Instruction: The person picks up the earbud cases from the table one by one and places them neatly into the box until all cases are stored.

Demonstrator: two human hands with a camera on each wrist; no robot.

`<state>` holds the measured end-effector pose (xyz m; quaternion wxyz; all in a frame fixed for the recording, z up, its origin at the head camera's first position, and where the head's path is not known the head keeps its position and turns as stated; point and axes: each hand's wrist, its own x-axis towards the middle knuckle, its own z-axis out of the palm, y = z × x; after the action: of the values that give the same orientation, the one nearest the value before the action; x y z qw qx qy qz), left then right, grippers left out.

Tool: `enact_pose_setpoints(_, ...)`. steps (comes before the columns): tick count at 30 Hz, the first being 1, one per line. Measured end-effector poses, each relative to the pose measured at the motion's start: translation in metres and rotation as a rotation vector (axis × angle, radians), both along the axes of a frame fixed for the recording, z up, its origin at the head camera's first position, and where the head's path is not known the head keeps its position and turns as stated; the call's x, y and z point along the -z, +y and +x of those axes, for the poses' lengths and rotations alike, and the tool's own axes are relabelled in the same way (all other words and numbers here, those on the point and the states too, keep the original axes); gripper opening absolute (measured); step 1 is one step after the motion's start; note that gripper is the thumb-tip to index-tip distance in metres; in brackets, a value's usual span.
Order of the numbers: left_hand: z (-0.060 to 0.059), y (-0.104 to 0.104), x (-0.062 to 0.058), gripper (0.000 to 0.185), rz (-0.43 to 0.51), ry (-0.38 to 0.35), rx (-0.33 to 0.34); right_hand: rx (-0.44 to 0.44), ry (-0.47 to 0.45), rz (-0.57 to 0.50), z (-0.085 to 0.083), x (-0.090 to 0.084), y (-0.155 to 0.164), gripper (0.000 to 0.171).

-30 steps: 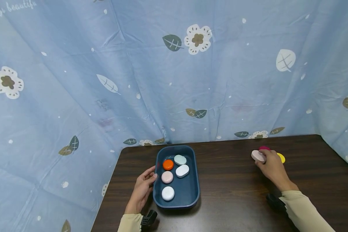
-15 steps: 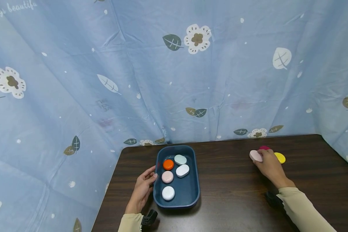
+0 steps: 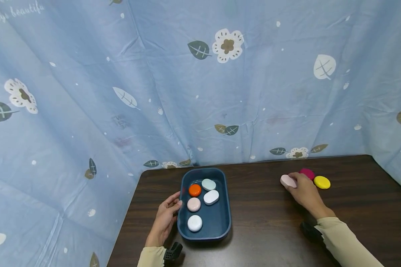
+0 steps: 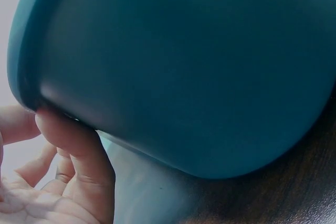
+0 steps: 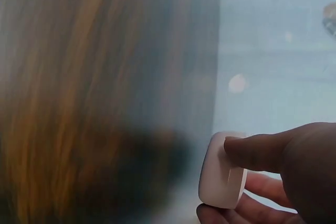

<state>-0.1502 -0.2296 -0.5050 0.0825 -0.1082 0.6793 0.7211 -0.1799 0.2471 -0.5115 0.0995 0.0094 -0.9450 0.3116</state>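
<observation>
My right hand (image 3: pixel 305 191) pinches a pale pink oval, soap-like bar (image 3: pixel 288 181) between thumb and fingers, toward the right of the table. In the right wrist view the bar (image 5: pixel 220 174) stands on edge, thumb across one face. My left hand (image 3: pixel 163 218) touches the left wall of a dark blue tray (image 3: pixel 228 207), its thumb at the rim and its fingers loosely bent. Lying in the tray are an orange round piece (image 3: pixel 195 190), a pale green oval (image 3: pixel 208 184), a white oval (image 3: pixel 211 197), a pale pink round (image 3: pixel 194 204) and a white round (image 3: pixel 195 223).
Just right of my right hand lie a magenta round piece (image 3: pixel 307 174) and a yellow one (image 3: pixel 322 182). Dark wood tabletop (image 3: pixel 257 215) spans between the tray and that hand. A light blue patterned curtain (image 3: pixel 173 74) hangs behind the table's back edge.
My right hand has drawn left with the pale pink bar, uncovering more of the magenta and yellow pieces. The left hand and tray stay where they were.
</observation>
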Motion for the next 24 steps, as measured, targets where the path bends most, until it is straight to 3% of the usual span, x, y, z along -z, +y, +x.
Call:
enact_pose_setpoints(14, 0.002, -0.001, -0.001, 0.048, 0.000, 0.011, 0.007, -0.136, 0.097, -0.043, 0.023, -0.035, -0.069, 0.047)
enact_pose_setpoints(24, 0.002, 0.000, -0.001, 0.048, 0.005, 0.009, 0.005, -0.249, 0.172, -0.085, 0.034, -0.051, -0.115, 0.042)
